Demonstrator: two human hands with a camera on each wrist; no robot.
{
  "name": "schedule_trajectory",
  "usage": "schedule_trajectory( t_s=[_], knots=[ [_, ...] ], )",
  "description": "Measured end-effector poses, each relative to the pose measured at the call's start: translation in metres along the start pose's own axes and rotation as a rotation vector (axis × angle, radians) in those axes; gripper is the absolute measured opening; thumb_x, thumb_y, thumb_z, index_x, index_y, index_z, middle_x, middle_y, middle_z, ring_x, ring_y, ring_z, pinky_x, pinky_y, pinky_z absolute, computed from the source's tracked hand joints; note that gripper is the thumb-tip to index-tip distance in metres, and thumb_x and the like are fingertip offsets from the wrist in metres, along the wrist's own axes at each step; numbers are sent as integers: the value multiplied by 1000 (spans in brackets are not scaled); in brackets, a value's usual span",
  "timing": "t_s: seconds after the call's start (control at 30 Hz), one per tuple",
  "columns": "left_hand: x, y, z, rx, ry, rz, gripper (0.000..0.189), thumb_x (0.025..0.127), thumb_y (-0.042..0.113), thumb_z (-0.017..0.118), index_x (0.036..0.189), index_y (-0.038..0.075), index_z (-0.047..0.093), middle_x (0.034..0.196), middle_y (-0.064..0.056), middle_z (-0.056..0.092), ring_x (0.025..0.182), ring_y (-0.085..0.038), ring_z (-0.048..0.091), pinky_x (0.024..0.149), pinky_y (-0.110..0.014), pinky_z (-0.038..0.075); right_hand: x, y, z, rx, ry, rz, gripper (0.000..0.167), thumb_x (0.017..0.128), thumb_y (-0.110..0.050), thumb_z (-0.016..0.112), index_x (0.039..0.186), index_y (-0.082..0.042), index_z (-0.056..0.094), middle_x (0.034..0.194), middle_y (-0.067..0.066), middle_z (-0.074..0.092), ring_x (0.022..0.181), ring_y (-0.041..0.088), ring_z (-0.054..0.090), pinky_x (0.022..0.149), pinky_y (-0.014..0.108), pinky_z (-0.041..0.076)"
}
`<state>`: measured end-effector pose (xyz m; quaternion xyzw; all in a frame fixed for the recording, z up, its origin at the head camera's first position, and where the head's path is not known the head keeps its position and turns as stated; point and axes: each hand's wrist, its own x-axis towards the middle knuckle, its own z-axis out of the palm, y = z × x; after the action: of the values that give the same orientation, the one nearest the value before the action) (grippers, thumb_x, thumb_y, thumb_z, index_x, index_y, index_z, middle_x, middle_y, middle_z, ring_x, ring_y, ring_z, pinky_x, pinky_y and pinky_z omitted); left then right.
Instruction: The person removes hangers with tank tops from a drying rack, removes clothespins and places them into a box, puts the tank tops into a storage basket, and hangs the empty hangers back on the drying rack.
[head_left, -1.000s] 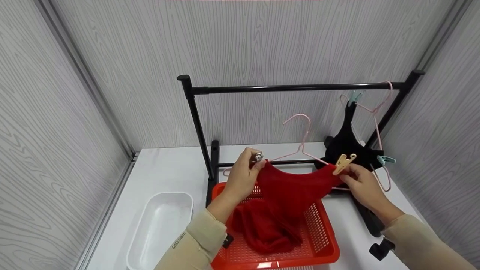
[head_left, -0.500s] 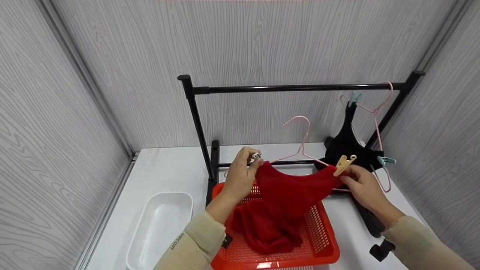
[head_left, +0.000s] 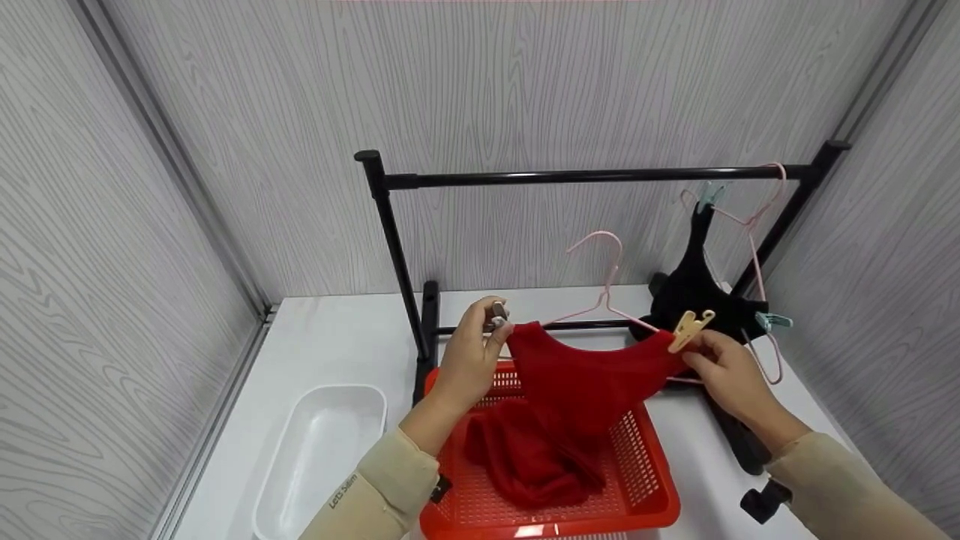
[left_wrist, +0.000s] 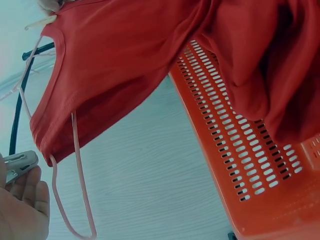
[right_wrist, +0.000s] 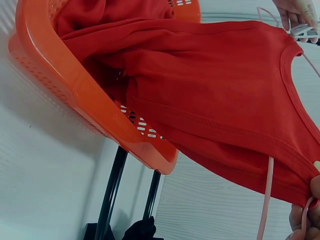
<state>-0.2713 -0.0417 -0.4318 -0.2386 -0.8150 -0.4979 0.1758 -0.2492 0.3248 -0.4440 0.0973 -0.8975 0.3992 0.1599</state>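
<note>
A red sleeveless top [head_left: 592,375] hangs on a pink wire hanger [head_left: 606,277], its lower part trailing into the red basket. My left hand [head_left: 472,345] pinches a whitish-grey clothespin [left_wrist: 21,163]. In the left wrist view that clothespin sits just beside the top's left shoulder strap, with a small gap between them. At the other shoulder my right hand [head_left: 726,367] pinches the fabric and hanger end. A yellow clothespin [head_left: 690,330] is clipped there, close to my right fingertips. The hanger's hook points up, below the black rail and apart from it.
The red perforated basket [head_left: 660,480] holds more red cloth. Behind stands a black clothes rack [head_left: 525,178]. On its right side a black garment [head_left: 686,289] hangs from another pink hanger [head_left: 756,255] with light-blue clothespins [head_left: 772,321]. A white tray [head_left: 330,442] lies at left.
My left hand has drawn slightly left off the top's left shoulder, carrying the whitish-grey clothespin, and the strap is uncovered. My right hand has stayed nearly still.
</note>
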Motion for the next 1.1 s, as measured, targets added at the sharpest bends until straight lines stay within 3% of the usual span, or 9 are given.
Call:
schedule_trajectory(
  t_s=[0.5,0.67,1.1],
  knots=[
    [-17,-16,-19,54,57,28,45,101,28,60,136,3,48,115,-6,58,111,-19,58,100,-37,47,-2,0,-6,-46,1,21,8,93,-2,63,99,0,68,91,8,65,79,8,53,69,18,41],
    [-32,-26,-31,92,91,28,43,101,27,61,134,3,50,112,-4,58,106,-17,58,97,-38,49,-1,-1,-4,-41,3,3,7,92,0,63,97,-1,68,90,8,66,79,7,54,70,17,42],
    [-76,-56,-62,217,133,-49,41,99,28,65,131,5,52,111,-5,61,104,-13,59,94,-39,51,-4,-2,0,1,0,4,7,92,2,65,97,0,68,92,8,65,80,6,53,70,16,42]
  ],
)
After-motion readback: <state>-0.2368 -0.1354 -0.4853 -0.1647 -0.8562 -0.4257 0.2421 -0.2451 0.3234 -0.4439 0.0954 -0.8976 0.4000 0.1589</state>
